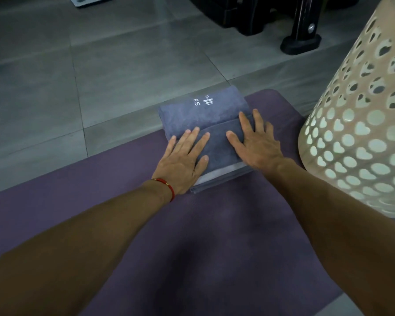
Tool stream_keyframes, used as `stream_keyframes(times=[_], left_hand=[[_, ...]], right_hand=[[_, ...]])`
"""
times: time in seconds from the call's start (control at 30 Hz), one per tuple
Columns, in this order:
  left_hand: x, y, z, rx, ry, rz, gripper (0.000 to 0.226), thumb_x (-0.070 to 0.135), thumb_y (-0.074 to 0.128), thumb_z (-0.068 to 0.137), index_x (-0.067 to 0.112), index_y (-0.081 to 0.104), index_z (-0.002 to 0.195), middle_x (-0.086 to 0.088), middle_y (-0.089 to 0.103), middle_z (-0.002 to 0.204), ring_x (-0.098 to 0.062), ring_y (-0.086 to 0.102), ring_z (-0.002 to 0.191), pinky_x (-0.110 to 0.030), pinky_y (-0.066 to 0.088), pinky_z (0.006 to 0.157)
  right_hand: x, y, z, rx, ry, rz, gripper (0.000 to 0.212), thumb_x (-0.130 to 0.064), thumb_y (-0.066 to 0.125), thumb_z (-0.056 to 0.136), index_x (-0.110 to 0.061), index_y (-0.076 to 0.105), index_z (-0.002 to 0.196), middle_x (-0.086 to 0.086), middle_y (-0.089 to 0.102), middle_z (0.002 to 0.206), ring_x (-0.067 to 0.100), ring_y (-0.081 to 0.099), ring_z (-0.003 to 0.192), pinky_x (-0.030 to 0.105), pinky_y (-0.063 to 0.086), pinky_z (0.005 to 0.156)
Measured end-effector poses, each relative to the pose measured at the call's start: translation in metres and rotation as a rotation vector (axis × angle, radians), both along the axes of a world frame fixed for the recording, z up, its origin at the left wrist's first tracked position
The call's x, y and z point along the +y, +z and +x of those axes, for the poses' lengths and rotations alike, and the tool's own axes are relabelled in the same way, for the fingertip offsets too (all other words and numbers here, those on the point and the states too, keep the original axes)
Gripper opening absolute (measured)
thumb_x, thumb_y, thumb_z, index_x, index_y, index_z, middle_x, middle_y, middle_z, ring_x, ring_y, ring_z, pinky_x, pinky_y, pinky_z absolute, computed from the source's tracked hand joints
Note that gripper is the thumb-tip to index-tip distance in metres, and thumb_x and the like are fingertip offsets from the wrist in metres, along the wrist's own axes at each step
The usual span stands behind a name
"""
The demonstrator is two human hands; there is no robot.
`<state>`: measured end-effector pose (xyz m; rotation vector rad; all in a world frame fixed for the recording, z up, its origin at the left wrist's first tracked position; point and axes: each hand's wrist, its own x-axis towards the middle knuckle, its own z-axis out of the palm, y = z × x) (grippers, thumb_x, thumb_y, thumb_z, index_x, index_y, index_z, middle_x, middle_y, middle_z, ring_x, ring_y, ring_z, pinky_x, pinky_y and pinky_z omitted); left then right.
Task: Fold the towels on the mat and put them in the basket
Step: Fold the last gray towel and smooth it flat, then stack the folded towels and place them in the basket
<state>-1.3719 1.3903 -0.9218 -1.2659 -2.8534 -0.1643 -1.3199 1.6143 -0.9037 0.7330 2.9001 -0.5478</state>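
A folded blue-grey towel (217, 144) with a small white logo lies at the far end of the purple mat (192, 236). Its far part reaches past the mat's edge onto the floor. My left hand (184, 163), with a red cord at the wrist, presses flat on the towel's left side, fingers straight and spread. My right hand (254, 144) presses flat on its right side, fingers also straight. A pale strip shows at the towel's near edge between my hands. The tall white basket (360, 137) with heart-shaped holes stands just to the right of the towel.
Grey tiled floor (78, 87) stretches beyond and left of the mat. Black equipment with a rubber foot (300, 43) stands at the back right. A flat white object (94, 0) lies at the top left edge.
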Motion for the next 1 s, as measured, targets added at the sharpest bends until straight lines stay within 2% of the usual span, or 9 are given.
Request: stream_keyframes(times=[0.1, 0.27, 0.4, 0.53, 0.6, 0.67, 0.73, 0.83, 1.0], left_hand=[[0.001, 0.013, -0.004, -0.056, 0.004, -0.076, 0.062, 0.051, 0.005, 0.1, 0.03, -0.004, 0.157, 0.001, -0.005, 0.166, -0.017, -0.005, 0.152, -0.045, -0.002, 0.123], [0.015, 0.048, 0.002, -0.132, 0.086, -0.211, 0.058, 0.047, 0.01, 0.104, 0.033, -0.01, 0.156, 0.004, -0.015, 0.164, -0.021, -0.014, 0.151, -0.054, -0.003, 0.121], [0.017, 0.089, 0.014, -0.172, 0.113, -0.163, 0.057, 0.045, 0.014, 0.104, 0.035, -0.006, 0.156, 0.006, -0.013, 0.165, -0.022, -0.014, 0.151, -0.058, -0.003, 0.12], [-0.004, 0.134, 0.039, -0.22, 0.124, -0.114, 0.058, 0.042, 0.02, 0.104, 0.033, 0.001, 0.157, 0.003, -0.007, 0.165, -0.024, -0.008, 0.152, -0.057, 0.006, 0.12], [-0.024, 0.161, 0.064, -0.25, 0.12, -0.055, 0.059, 0.035, 0.033, 0.101, 0.029, 0.014, 0.156, -0.002, 0.008, 0.165, -0.026, 0.008, 0.151, -0.052, 0.018, 0.119], [-0.048, 0.189, 0.096, -0.315, 0.131, 0.048, 0.053, 0.027, 0.044, 0.096, 0.025, 0.036, 0.149, -0.006, 0.037, 0.154, -0.028, 0.034, 0.14, -0.043, 0.036, 0.11], [-0.073, 0.217, 0.132, -0.369, 0.134, 0.128, 0.044, 0.026, 0.049, 0.094, 0.025, 0.049, 0.138, -0.005, 0.052, 0.139, -0.028, 0.046, 0.128, -0.039, 0.045, 0.1], [-0.105, 0.246, 0.179, -0.404, 0.11, 0.197, 0.043, 0.028, 0.051, 0.093, 0.027, 0.051, 0.136, -0.002, 0.055, 0.133, -0.025, 0.048, 0.126, -0.035, 0.045, 0.099], [-0.141, 0.247, 0.228, -0.494, 0.052, 0.288, 0.044, 0.032, 0.052, 0.09, 0.026, 0.053, 0.134, -0.001, 0.056, 0.134, -0.025, 0.047, 0.128, -0.037, 0.04, 0.107]], right_hand=[[0.001, 0.005, -0.005, -0.054, 0.006, 0.009, 0.077, -0.077, 0.02, 0.092, -0.042, -0.002, 0.156, -0.01, -0.013, 0.166, 0.034, 0.0, 0.151, 0.07, 0.022, 0.111], [-0.002, 0.031, -0.009, -0.161, 0.019, 0.082, 0.075, -0.074, 0.015, 0.094, -0.041, -0.008, 0.157, -0.006, -0.02, 0.166, 0.035, -0.017, 0.152, 0.075, 0.0, 0.112], [-0.009, 0.067, 0.005, -0.021, -0.033, 0.061, 0.065, -0.064, 0.019, 0.1, -0.041, -0.001, 0.158, -0.005, -0.014, 0.167, 0.032, -0.018, 0.152, 0.074, -0.002, 0.113], [-0.014, 0.103, 0.042, -0.019, -0.005, 0.066, 0.076, -0.076, 0.009, 0.091, -0.039, 0.011, 0.158, 0.001, -0.002, 0.168, 0.033, -0.005, 0.154, 0.069, 0.006, 0.117], [-0.019, 0.121, 0.069, -0.088, 0.048, 0.087, 0.088, -0.082, 0.003, 0.085, -0.033, 0.023, 0.155, 0.009, 0.008, 0.167, 0.036, 0.007, 0.153, 0.062, 0.019, 0.118], [-0.036, 0.15, 0.103, -0.145, 0.11, 0.114, 0.066, -0.062, 0.032, 0.098, -0.02, 0.037, 0.149, 0.018, 0.028, 0.157, 0.038, 0.032, 0.144, 0.05, 0.032, 0.115], [-0.059, 0.183, 0.14, -0.176, 0.21, 0.118, 0.049, -0.042, 0.05, 0.099, -0.013, 0.051, 0.138, 0.018, 0.048, 0.141, 0.036, 0.05, 0.129, 0.038, 0.039, 0.108], [-0.101, 0.24, 0.196, -0.339, 0.316, 0.113, 0.038, -0.04, 0.054, 0.097, -0.015, 0.059, 0.125, 0.012, 0.058, 0.129, 0.031, 0.054, 0.122, 0.036, 0.043, 0.102], [-0.156, 0.294, 0.271, -0.411, 0.386, 0.119, 0.046, -0.049, 0.05, 0.096, -0.029, 0.05, 0.138, 0.004, 0.055, 0.138, 0.025, 0.049, 0.128, 0.038, 0.04, 0.108]])
